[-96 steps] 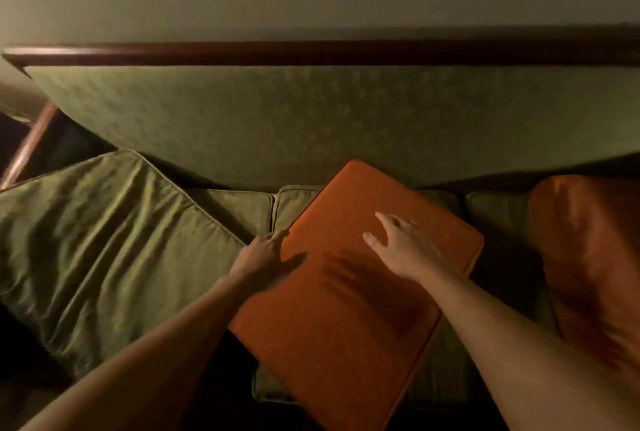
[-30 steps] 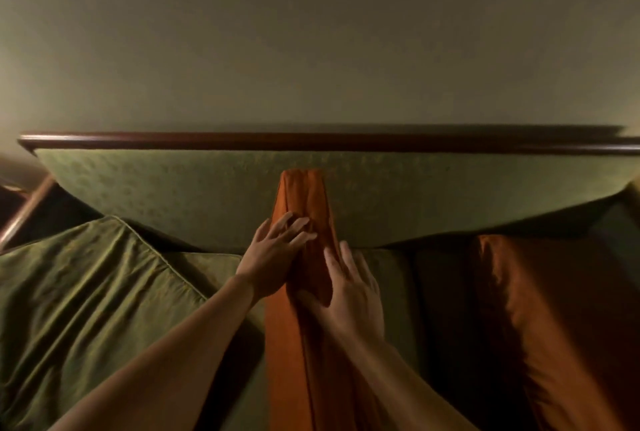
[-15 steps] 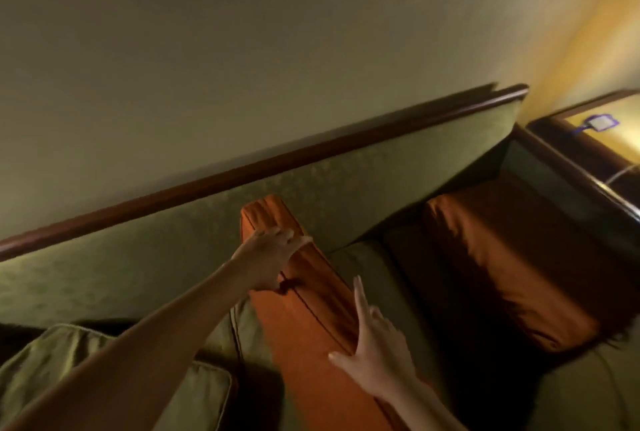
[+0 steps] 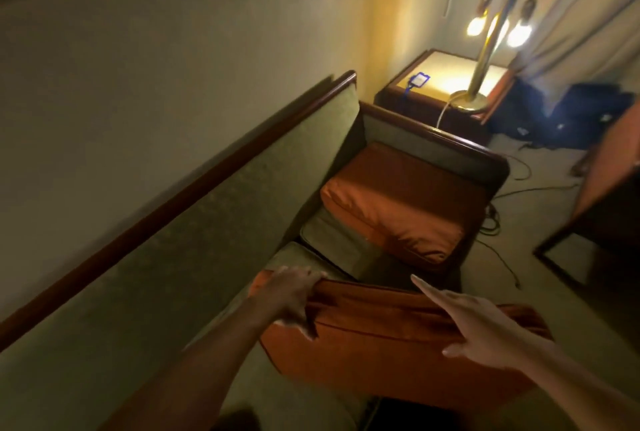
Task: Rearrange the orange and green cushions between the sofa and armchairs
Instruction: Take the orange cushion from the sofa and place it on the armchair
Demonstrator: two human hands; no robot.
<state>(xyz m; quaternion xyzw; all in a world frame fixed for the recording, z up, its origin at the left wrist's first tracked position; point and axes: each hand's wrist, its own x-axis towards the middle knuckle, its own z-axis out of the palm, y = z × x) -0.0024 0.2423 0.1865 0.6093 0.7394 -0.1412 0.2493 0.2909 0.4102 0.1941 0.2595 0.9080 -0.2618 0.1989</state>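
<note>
A flat orange cushion [image 4: 388, 354] lies across the green sofa seat [image 4: 322, 254] in front of me. My left hand [image 4: 294, 295] grips its upper left corner, fingers curled over the edge. My right hand [image 4: 474, 323] rests flat on its top edge with fingers stretched out. A second, plumper orange cushion [image 4: 391, 209] lies at the far end of the sofa against the armrest [image 4: 446, 143]. The green sofa back [image 4: 194, 219] runs along the wall on the left.
A wooden side table [image 4: 446, 84] with a lit brass lamp [image 4: 485, 49] and a blue tag stands beyond the armrest. Dark bags [image 4: 568, 119] and cables lie on the carpet. An orange-upholstered chair [image 4: 609, 181] stands at the right edge.
The view has swung right toward the sofa's far end. The orange cushion, stood upright against the sofa back a second ago, has come down across the seat with my left hand gripping its corner.
</note>
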